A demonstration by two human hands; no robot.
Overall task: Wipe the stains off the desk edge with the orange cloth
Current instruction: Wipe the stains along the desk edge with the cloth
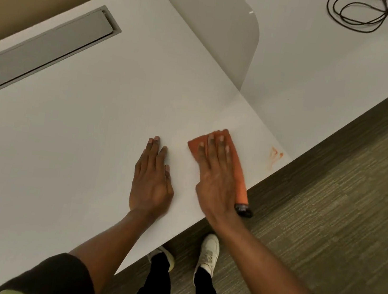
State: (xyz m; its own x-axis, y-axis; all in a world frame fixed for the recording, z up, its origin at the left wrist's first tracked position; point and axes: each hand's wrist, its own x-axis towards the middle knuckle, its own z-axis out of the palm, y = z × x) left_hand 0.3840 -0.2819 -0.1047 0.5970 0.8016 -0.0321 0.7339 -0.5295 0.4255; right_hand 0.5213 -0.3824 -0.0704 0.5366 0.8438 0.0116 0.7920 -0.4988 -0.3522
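**Cloth, stains and desk edge**

My orange cloth (pixel 222 148) lies folded flat on the white desk (pixel 90 132), close to its front edge; one end reaches right to that edge. The far corner shows stacked layers. Orange-red stains (pixel 275 154) sit on the desk surface to the right of the cloth, just beside the edge, apart from the cloth: a few small smears, one fainter streak trailing below.
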